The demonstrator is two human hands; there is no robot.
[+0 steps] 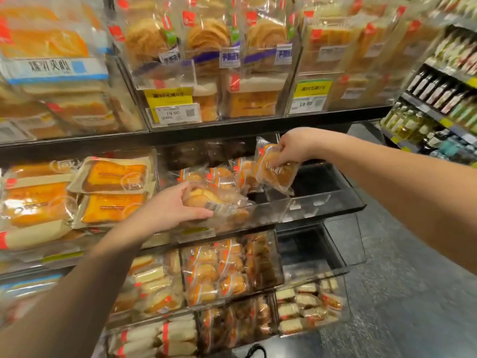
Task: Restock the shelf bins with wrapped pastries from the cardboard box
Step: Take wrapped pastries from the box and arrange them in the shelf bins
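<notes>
Wrapped pastries: your left hand (178,205) and right hand (291,148) each pinch one; slick film could slip over the bin (322,200).

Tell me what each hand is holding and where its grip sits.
Left hand grips a wrapped pastry around its left end. Right hand pinches another wrapped pastry by its upper edge, above the clear bin.

Clear bin (296,202), middle shelf: right half bare, open from above. Left half packed with wrapped pastries (222,177). Shelf board (232,129) above bin limits headroom. Clear front wall blocks frontal entry.
</notes>
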